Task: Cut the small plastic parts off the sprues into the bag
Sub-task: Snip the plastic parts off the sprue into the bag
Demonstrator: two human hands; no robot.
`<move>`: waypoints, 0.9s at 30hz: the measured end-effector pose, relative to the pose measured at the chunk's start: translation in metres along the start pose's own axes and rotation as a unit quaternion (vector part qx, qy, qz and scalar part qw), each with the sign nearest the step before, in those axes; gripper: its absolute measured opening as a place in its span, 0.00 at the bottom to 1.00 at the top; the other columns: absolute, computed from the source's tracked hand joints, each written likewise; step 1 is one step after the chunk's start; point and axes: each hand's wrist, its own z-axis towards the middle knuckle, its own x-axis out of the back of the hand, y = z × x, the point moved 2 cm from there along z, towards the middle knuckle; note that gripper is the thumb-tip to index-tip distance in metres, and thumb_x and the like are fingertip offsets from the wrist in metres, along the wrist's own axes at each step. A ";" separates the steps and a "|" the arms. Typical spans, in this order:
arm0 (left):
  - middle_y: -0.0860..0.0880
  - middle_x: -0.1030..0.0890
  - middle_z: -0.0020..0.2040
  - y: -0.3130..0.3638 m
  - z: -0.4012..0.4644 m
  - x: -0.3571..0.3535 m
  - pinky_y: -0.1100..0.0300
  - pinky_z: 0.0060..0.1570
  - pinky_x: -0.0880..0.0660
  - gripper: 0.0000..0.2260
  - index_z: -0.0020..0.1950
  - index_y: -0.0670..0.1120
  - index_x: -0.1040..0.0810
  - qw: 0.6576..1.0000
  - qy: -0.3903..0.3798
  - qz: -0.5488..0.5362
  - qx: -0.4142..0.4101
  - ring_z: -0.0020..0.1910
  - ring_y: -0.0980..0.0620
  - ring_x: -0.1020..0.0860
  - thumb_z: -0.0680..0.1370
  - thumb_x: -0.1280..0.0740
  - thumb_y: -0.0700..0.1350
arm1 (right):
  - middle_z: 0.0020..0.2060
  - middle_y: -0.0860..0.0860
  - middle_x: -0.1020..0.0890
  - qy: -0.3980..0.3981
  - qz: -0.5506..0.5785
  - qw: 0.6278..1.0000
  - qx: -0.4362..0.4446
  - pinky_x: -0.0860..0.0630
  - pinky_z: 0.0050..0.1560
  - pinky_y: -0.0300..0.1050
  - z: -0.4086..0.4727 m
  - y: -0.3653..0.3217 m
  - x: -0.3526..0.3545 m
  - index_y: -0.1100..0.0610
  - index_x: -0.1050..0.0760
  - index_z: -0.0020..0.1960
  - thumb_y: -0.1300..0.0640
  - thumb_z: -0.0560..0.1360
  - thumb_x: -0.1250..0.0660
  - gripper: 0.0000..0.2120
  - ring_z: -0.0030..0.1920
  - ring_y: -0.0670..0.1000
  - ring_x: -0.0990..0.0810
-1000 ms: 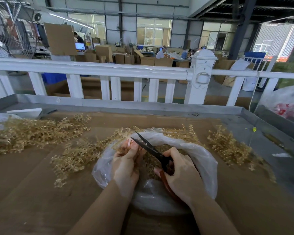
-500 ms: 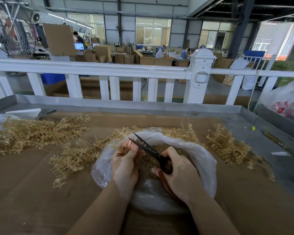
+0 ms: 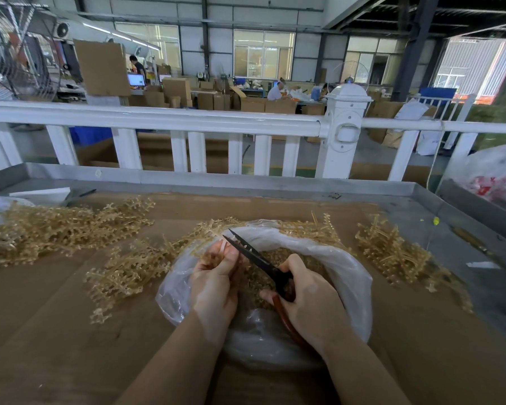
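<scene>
A clear plastic bag [image 3: 351, 276] lies open on the brown table, with small golden plastic parts [image 3: 278, 255] inside it. Over the bag's mouth my left hand [image 3: 214, 282] grips a golden sprue [image 3: 208, 257], mostly hidden by its fingers. My right hand [image 3: 310, 302] holds black scissors [image 3: 254, 257] with red-brown handles. The blades point up and left and look almost closed beside my left fingertips.
Golden sprues lie in heaps at the far left [image 3: 56, 229], left of the bag [image 3: 129, 270] and to the right [image 3: 392, 249]. A white railing [image 3: 187, 121] runs behind the table's grey metal rim [image 3: 216, 182]. A filled plastic sack [image 3: 497, 176] sits far right.
The scissor blades, spread apart one second ago, have nearly closed at my left fingertips. Both hands stay over the bag.
</scene>
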 end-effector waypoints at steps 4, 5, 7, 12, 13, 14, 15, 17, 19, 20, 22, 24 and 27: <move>0.45 0.17 0.39 -0.001 0.001 0.000 0.60 0.39 0.18 0.07 0.46 0.42 0.20 1.000 0.007 0.004 -0.003 0.35 0.53 0.17 0.75 0.34 0.31 | 0.44 0.43 0.23 -0.003 0.001 1.000 -0.005 0.27 0.46 0.38 0.000 0.001 0.000 0.46 0.36 0.50 0.40 0.71 0.31 0.17 0.46 0.44 0.25; 0.45 0.17 0.41 -0.001 0.001 0.000 0.59 0.42 0.19 0.07 0.47 0.42 0.20 1.000 0.008 0.006 -0.003 0.36 0.53 0.17 0.74 0.33 0.32 | 0.45 0.43 0.23 -0.004 0.000 1.000 -0.006 0.28 0.47 0.37 0.000 0.001 0.000 0.46 0.36 0.50 0.40 0.71 0.32 0.17 0.47 0.44 0.26; 0.44 0.17 0.42 -0.001 0.001 0.000 0.57 0.44 0.19 0.07 0.47 0.41 0.21 1.000 0.005 0.006 -0.006 0.36 0.53 0.17 0.74 0.34 0.32 | 0.45 0.42 0.24 -0.006 0.002 1.000 -0.010 0.28 0.47 0.37 0.000 0.000 0.000 0.45 0.36 0.50 0.40 0.71 0.32 0.17 0.47 0.44 0.26; 0.45 0.16 0.39 -0.001 -0.001 -0.001 0.60 0.41 0.19 0.07 0.46 0.42 0.21 1.000 0.006 0.015 -0.006 0.37 0.53 0.16 0.75 0.34 0.32 | 0.44 0.42 0.24 -0.002 0.005 1.000 -0.005 0.29 0.48 0.38 0.000 0.000 0.000 0.45 0.36 0.50 0.40 0.71 0.32 0.17 0.47 0.45 0.27; 0.46 0.16 0.38 -0.001 -0.001 -0.001 0.60 0.40 0.19 0.07 0.46 0.42 0.20 1.000 0.008 0.020 -0.007 0.37 0.53 0.16 0.75 0.34 0.32 | 0.44 0.43 0.24 -0.002 0.003 1.000 -0.003 0.28 0.49 0.39 0.000 0.000 0.000 0.45 0.36 0.50 0.40 0.71 0.32 0.17 0.47 0.45 0.26; 0.46 0.16 0.38 -0.001 -0.002 -0.001 0.60 0.40 0.19 0.07 0.46 0.42 0.20 1.000 0.010 0.026 -0.008 0.37 0.52 0.16 0.75 0.34 0.32 | 0.45 0.43 0.24 -0.001 0.003 1.000 -0.003 0.28 0.49 0.39 0.001 -0.001 -0.001 0.45 0.35 0.50 0.40 0.71 0.32 0.17 0.47 0.45 0.26; 0.45 0.16 0.39 0.000 -0.003 -0.002 0.59 0.42 0.19 0.07 0.46 0.42 0.20 0.999 0.010 0.031 -0.009 0.38 0.52 0.16 0.75 0.34 0.32 | 0.44 0.43 0.23 0.000 0.003 1.000 -0.002 0.28 0.49 0.39 0.001 -0.001 -0.001 0.45 0.35 0.50 0.40 0.71 0.32 0.17 0.47 0.45 0.26; 0.44 0.16 0.40 0.000 -0.005 -0.003 0.58 0.43 0.19 0.06 0.47 0.40 0.21 1.000 0.005 0.028 -0.010 0.39 0.50 0.17 0.75 0.35 0.31 | 0.44 0.43 0.24 0.005 0.005 1.000 -0.002 0.28 0.49 0.38 0.001 -0.001 -0.001 0.45 0.36 0.50 0.40 0.71 0.32 0.17 0.47 0.45 0.26; 0.44 0.16 0.37 0.001 -0.007 -0.005 0.59 0.42 0.19 0.07 0.45 0.39 0.21 1.000 -0.009 0.013 -0.010 0.37 0.50 0.17 0.75 0.36 0.29 | 0.46 0.43 0.23 0.008 0.008 1.000 -0.005 0.29 0.50 0.38 0.001 -0.001 0.000 0.45 0.36 0.51 0.40 0.71 0.32 0.17 0.48 0.44 0.26; 0.45 0.16 0.36 0.002 -0.008 -0.006 0.59 0.41 0.19 0.07 0.45 0.39 0.21 1.000 -0.014 0.007 -0.010 0.36 0.51 0.17 0.75 0.36 0.29 | 0.46 0.43 0.23 0.008 0.009 1.000 -0.006 0.29 0.50 0.37 0.001 -0.001 0.000 0.45 0.35 0.51 0.40 0.71 0.32 0.17 0.49 0.44 0.27; 0.46 0.16 0.34 0.002 -0.009 -0.007 0.60 0.41 0.20 0.07 0.45 0.40 0.22 1.000 -0.020 0.007 -0.012 0.34 0.53 0.17 0.74 0.36 0.29 | 0.46 0.42 0.23 0.005 0.010 1.000 -0.007 0.30 0.49 0.36 0.001 -0.001 0.000 0.45 0.35 0.51 0.40 0.71 0.32 0.16 0.49 0.44 0.27; 0.46 0.16 0.34 0.003 -0.010 -0.008 0.61 0.40 0.19 0.07 0.45 0.40 0.22 1.000 -0.021 0.011 -0.015 0.34 0.53 0.17 0.74 0.36 0.29 | 0.45 0.41 0.24 0.002 0.013 1.000 -0.005 0.31 0.48 0.36 0.001 -0.001 0.001 0.45 0.35 0.50 0.40 0.71 0.32 0.16 0.48 0.44 0.27; 0.46 0.17 0.35 0.004 -0.010 -0.007 0.62 0.35 0.19 0.07 0.44 0.40 0.22 1.000 -0.012 0.010 -0.012 0.33 0.53 0.17 0.75 0.36 0.30 | 0.42 0.40 0.24 -0.004 0.020 1.000 -0.002 0.32 0.44 0.36 0.002 -0.002 0.001 0.46 0.36 0.48 0.40 0.70 0.32 0.17 0.45 0.43 0.27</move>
